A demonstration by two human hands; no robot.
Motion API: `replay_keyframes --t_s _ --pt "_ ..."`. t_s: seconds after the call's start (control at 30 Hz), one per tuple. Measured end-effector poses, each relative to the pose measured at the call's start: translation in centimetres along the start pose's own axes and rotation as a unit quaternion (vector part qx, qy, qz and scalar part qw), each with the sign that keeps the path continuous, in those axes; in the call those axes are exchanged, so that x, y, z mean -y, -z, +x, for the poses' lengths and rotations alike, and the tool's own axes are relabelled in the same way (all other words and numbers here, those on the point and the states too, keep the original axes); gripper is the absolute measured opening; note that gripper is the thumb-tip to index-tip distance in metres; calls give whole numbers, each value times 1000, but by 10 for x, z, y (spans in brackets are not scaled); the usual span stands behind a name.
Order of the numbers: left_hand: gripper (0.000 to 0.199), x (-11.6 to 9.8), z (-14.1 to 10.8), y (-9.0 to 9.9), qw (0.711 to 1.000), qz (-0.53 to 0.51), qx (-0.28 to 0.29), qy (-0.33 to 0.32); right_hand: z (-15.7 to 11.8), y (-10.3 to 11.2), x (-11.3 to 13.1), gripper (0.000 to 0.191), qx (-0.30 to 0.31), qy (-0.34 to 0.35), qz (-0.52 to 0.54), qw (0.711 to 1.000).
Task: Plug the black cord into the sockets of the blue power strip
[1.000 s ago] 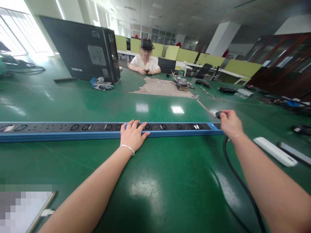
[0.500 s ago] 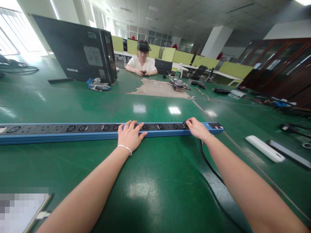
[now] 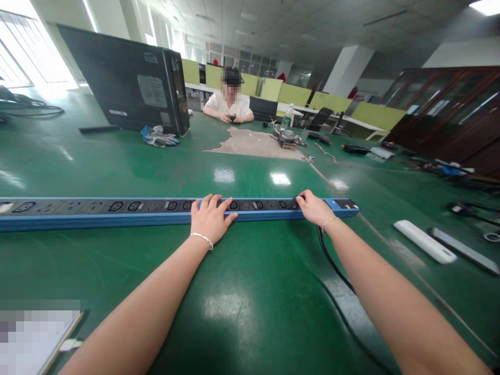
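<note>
A long blue power strip point(image 3: 94, 221) with a row of black sockets lies across the green table. My left hand point(image 3: 212, 216) rests on top of it near the middle, fingers spread and thumb along the front edge. Towards the strip's right end, my right hand point(image 3: 315, 207) is closed round a black power plug point(image 3: 296, 202) at a socket; my fingers hide most of the plug, and I cannot tell how deep it sits. From under that hand a black cable point(image 3: 332, 258) runs down to the right, passing beneath my forearm.
A black computer case point(image 3: 128, 78) stands at the back left, with work gloves point(image 3: 159, 136) beside it. Across the table sits a person point(image 3: 230, 104) holding a small dark object. A bottle point(image 3: 288, 115) and metal parts are behind; a white bar point(image 3: 425, 241) lies at right.
My right hand has shifted very slightly left with the plug. The left hand stays in place on the strip.
</note>
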State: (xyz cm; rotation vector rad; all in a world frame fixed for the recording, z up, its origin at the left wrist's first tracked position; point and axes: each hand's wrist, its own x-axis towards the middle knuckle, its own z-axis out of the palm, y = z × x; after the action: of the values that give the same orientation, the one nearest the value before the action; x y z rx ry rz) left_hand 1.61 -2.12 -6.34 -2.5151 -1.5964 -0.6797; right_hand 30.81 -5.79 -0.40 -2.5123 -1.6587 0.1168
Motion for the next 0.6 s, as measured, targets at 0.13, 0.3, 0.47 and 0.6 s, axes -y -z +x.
replay_keyframes --t_s 0.13,0.3,0.47,0.6 --pt "46 0 0 0 1000 1 -2 0 3 3 2 37 17 -4 -14 1000" --pt "46 0 0 0 1000 -1 -2 0 5 0 3 37 26 -12 -19 999" --pt "46 0 0 0 1000 0 0 3 -4 -10 7 38 13 -24 -30 999" --pt "47 0 0 -1 1000 7 2 6 -9 -14 10 40 3 -39 -33 999"
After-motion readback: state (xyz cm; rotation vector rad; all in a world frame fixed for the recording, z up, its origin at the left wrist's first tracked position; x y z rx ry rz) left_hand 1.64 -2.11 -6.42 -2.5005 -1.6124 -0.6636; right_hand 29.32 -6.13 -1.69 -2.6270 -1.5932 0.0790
